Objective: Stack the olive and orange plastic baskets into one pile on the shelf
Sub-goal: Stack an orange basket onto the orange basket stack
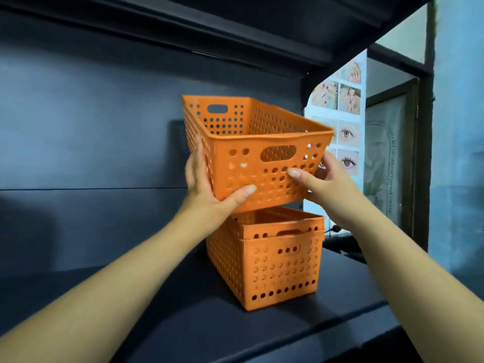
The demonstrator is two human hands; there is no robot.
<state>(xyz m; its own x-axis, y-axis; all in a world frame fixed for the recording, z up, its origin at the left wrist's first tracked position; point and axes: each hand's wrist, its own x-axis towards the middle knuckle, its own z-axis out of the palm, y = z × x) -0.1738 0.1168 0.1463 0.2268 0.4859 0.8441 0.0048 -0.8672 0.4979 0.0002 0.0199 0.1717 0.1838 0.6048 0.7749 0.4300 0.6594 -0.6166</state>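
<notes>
Both grips holding an orange basket (262, 153), left hand (207, 184) and right hand (327, 184) clasping its lower corners, arms raised, tilted above nested orange baskets (264, 260) on dark shelf (183, 323)

dark shelf (183, 323), nested orange baskets (275, 268) on it

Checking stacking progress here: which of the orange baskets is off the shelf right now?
The upper orange basket, tilted and held by the left hand and right hand. The nested orange baskets below stand on the shelf.
</notes>
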